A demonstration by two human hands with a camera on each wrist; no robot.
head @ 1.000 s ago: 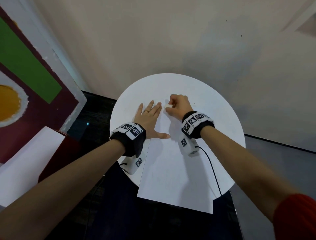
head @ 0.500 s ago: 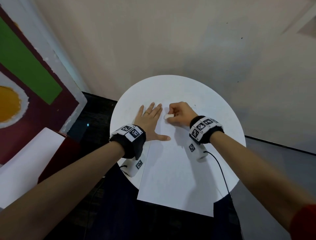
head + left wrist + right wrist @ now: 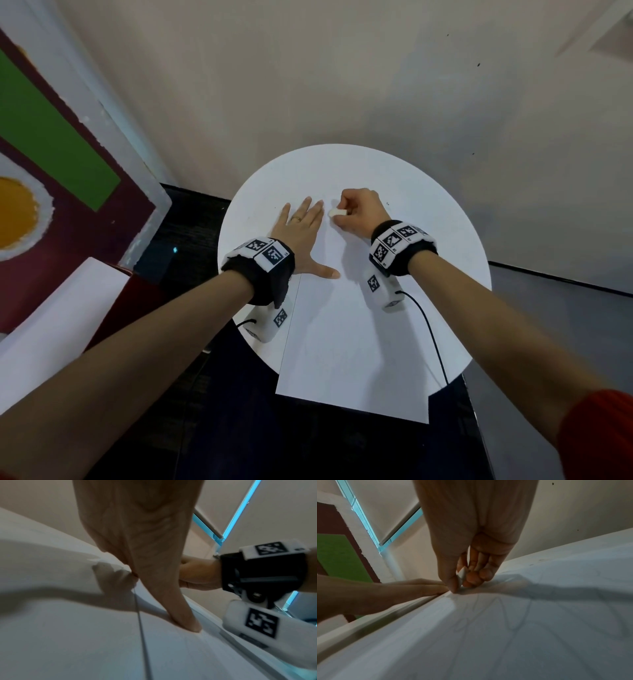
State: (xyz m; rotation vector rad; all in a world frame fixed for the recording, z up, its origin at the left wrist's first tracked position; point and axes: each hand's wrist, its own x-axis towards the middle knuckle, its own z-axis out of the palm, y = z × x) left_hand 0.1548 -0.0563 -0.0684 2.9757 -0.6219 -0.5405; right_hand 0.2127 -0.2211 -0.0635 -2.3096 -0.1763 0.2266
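Note:
A white sheet of paper (image 3: 346, 342) lies on a round white table (image 3: 442, 212), its near edge hanging over the table's front. My left hand (image 3: 301, 233) lies flat with fingers spread, pressing the paper's left edge, thumb (image 3: 181, 615) out on the sheet. My right hand (image 3: 359, 214) is curled and pinches a small white eraser (image 3: 336, 213) against the paper near its far left corner, right beside the left fingertips. In the right wrist view the eraser (image 3: 461, 576) sits between thumb and fingers, over faint pencil lines (image 3: 505, 615).
A painted panel (image 3: 51, 164) in maroon, green and orange leans at the left, with a white-topped red box (image 3: 68, 308) below it. A beige wall (image 3: 342, 68) stands just behind the table. Dark floor (image 3: 191, 240) lies around. A black cable (image 3: 431, 339) trails from the right wrist camera.
My right hand with the eraser has slid back and forth over the paper's far left part, now a little farther right. The left hand has stayed pressed flat.

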